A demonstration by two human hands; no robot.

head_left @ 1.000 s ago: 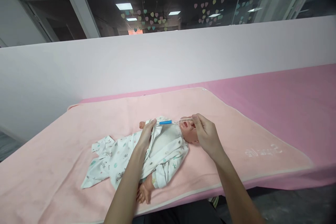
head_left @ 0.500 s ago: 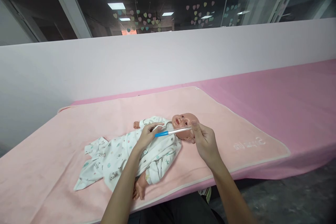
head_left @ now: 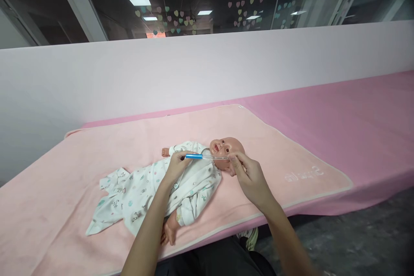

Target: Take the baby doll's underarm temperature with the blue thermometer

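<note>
A slim clear tube with a blue end, looking like a thermometer (head_left: 215, 157) in its case, is held level above the chest and chin of a baby doll (head_left: 197, 177). My right hand (head_left: 249, 177) pinches the clear end between thumb and fingers, in front of the doll's head. At the blue end, my left hand (head_left: 179, 166) has its thumb and fingers closed around the tip. The doll lies on its back in a white printed gown, head to the right, one bare hand near the front edge.
A peach blanket (head_left: 106, 146) lies under the doll on a pink-covered table (head_left: 362, 129). Behind it stands a low white wall (head_left: 194, 73) with dark glass above. My legs are below the table's front edge.
The tube's blue end has risen and shifted left, so the tube is now nearly level. My left fingers have closed on that end. The view has shifted slightly; the doll lies as before.
</note>
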